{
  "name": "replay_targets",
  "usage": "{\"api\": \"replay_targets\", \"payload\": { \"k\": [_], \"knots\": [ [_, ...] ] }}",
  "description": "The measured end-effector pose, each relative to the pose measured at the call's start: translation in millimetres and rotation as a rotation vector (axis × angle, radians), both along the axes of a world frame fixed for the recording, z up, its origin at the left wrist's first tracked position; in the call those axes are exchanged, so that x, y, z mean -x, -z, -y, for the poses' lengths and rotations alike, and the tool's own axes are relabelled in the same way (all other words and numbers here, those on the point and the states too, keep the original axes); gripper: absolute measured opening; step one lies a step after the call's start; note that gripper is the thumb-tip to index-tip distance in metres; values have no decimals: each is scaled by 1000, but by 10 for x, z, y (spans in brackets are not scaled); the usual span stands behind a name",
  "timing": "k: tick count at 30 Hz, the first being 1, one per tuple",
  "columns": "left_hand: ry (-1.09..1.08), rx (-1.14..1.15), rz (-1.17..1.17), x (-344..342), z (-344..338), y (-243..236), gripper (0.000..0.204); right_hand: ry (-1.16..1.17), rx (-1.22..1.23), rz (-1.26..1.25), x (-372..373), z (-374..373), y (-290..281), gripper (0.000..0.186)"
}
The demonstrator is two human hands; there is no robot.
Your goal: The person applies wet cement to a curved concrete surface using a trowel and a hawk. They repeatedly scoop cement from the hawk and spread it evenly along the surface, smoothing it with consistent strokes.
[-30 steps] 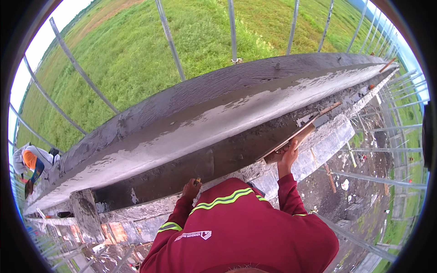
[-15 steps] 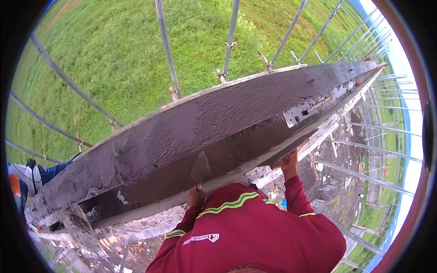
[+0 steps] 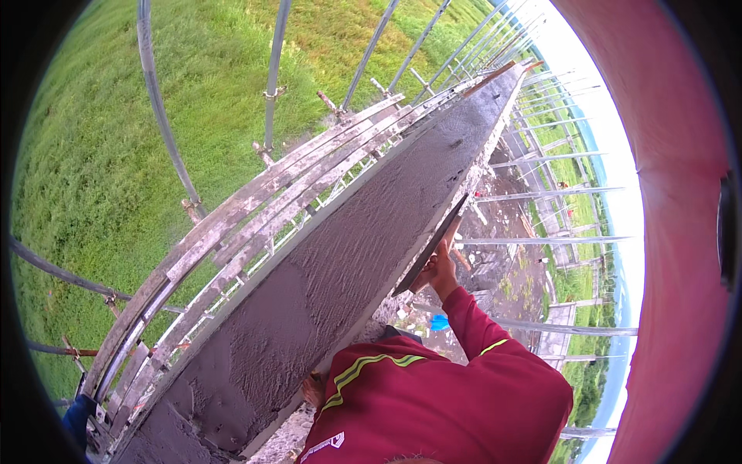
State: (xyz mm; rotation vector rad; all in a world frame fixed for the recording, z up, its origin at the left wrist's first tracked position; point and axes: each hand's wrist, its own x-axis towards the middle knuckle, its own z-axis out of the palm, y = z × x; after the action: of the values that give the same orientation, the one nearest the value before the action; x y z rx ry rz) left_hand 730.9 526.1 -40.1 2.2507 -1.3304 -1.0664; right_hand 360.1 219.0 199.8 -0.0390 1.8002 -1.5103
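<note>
A long wall or beam face [image 3: 340,255] coated in wet grey mortar runs diagonally from the lower left to the upper right. My right hand [image 3: 439,272] grips a flat dark board [image 3: 430,246] from its underside. The board is tilted, showing almost edge-on, beside the beam's right edge. Low against that same edge is my left hand [image 3: 313,388], its fingers looking curled. My maroon sleeve and the beam hide part of it, and no tool shows in it. The mortar is smooth nearer me and ridged farther along.
Weathered planks [image 3: 232,209] run along the beam's left side, with upright metal poles [image 3: 276,77] beyond them and green grass [image 3: 100,147] below. On the right, horizontal poles [image 3: 553,241] cross above ground strewn with rubble [image 3: 502,263]. A blue object [image 3: 439,322] lies down there.
My view has turned and shifted, so the beam slants more steeply and the planks appear. The trowel in my left hand is out of sight. The board in my right hand is tilted more steeply.
</note>
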Motion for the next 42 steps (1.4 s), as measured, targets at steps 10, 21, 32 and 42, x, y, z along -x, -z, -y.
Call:
{"api": "replay_targets", "payload": {
  "k": [10, 21, 32, 42],
  "knots": [
    [-4, 38, 37, -25, 26, -35, 39, -524, -97, -943, 606, 317, -2120, 45],
    [-11, -94, -100, -108, 215, -201, 56, -1036, 35, -1350, 79, 155, -2612, 54],
    [-49, -6, -210, -125, 323, -551, 46, -1251, 40, -1347, -1262, -210, -2653, 52],
    [-45, -7, -228, -123, 358, -531, 45, -1623, 408, -1495, -2960, -557, -2789, 47]
  ]
}}
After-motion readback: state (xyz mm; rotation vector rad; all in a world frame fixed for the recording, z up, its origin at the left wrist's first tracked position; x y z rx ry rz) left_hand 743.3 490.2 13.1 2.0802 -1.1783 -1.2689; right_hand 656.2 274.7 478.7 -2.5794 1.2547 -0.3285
